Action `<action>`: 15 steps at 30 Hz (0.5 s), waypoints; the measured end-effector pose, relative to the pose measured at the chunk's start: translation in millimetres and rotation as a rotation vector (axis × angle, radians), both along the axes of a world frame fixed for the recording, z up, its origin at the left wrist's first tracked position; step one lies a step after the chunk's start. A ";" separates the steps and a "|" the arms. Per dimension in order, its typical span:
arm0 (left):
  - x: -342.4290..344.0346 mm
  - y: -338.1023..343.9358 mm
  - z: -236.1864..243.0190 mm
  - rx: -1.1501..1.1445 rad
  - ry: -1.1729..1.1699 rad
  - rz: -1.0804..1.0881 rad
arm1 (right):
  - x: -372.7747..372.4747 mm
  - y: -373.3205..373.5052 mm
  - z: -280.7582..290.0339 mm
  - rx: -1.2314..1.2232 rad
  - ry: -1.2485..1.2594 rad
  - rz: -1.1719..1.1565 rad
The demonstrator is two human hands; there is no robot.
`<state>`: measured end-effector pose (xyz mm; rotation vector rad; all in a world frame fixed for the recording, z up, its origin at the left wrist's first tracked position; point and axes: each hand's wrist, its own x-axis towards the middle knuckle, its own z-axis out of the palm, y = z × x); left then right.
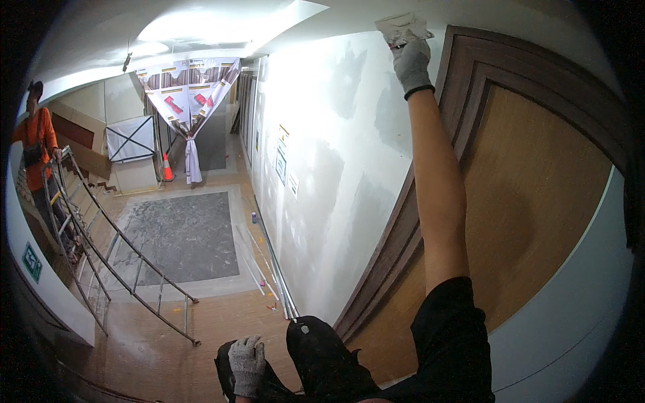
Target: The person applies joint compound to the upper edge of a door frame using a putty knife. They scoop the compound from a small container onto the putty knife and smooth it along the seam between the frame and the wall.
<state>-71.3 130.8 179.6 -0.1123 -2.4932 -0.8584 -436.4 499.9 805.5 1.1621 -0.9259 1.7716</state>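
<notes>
Near the top edge, right of centre, the gloved right hand (pixel 412 64) grips a smeared putty knife (pixel 405 28), probably light, thin-bladed and springy, best held by its handle; the left hand (pixel 247 359), loosely curled and apparently bare of tools, rests on a knee (pixel 270 381).

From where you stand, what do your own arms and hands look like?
The right hand wears a grey glove with a dark wrist band; above it the forearm is bare, up to a loose black sleeve. The left hand wears a speckled grey glove; little of that arm shows.
</notes>
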 end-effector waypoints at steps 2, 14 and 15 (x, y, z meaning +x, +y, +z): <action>6.4 -2.6 4.2 0.011 -0.031 0.016 | -2.2 -0.3 4.2 -0.092 -0.046 0.180; -11.9 -0.3 -7.2 0.008 -0.062 0.010 | -65.9 31.9 132.8 -0.019 -0.213 0.523; -14.3 -0.8 -8.4 0.010 -0.053 0.002 | -66.1 32.3 140.2 -0.034 -0.155 0.574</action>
